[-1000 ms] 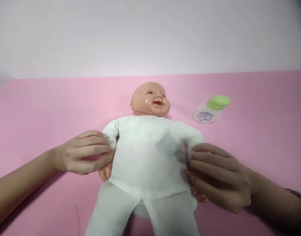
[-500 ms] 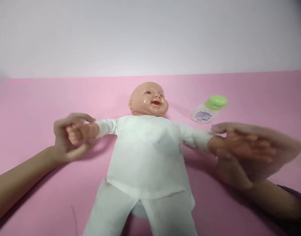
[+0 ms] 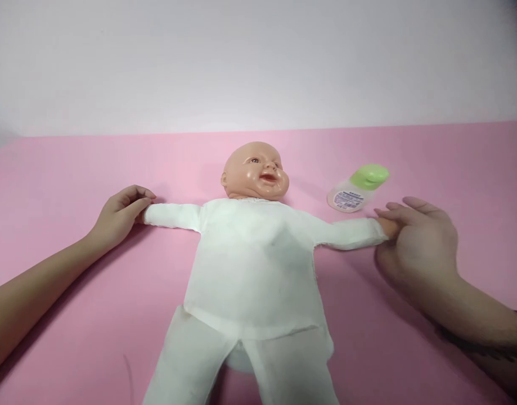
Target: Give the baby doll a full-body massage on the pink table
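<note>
A bald baby doll (image 3: 253, 270) with a cloth body in white lies on its back, arms stretched out to both sides. Its head is turned to the right. At the left, my left hand (image 3: 118, 216) is closed around one doll hand, which is almost wholly hidden behind my fingers. On the other side, my right hand (image 3: 422, 242) wraps the opposite doll hand (image 3: 388, 228), of which only a bit near the cuff shows. Just beyond my right hand stands a lotion bottle (image 3: 351, 194) with a green cap, appearing tilted in this view.
The doll lies on a pink surface (image 3: 89, 163) that meets a pale wall (image 3: 241, 62) at the back. A thin dark strand or line (image 3: 128, 374) shows on the surface at the lower left.
Both my hands have turned over from beneath the doll's hands and closed on them, so the doll's fingers are now covered. The doll's body and the bottle have stayed in place.
</note>
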The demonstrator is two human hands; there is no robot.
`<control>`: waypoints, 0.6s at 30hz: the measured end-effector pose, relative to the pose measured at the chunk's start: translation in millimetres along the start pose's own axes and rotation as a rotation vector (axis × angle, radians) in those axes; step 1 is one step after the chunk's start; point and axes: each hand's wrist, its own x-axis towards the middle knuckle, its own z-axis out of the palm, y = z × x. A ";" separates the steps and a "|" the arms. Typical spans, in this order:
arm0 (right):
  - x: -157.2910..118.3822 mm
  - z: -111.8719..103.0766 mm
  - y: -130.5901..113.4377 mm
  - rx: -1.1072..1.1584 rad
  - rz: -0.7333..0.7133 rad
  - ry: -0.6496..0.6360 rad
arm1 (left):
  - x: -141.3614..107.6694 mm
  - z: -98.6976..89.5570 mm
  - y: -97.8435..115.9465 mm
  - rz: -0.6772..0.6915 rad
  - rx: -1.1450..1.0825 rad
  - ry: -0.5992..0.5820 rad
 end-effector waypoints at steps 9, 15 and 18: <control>-14.0 14.7 -21.8 -0.146 0.008 0.099 | -7.9 -1.3 9.3 0.013 0.235 0.076; -10.9 15.4 -18.8 -0.378 -0.238 -0.044 | -7.1 -0.3 -0.3 0.055 0.268 0.114; -6.9 18.5 -14.3 -0.377 -0.242 -0.050 | -16.2 3.5 2.8 0.327 0.329 0.309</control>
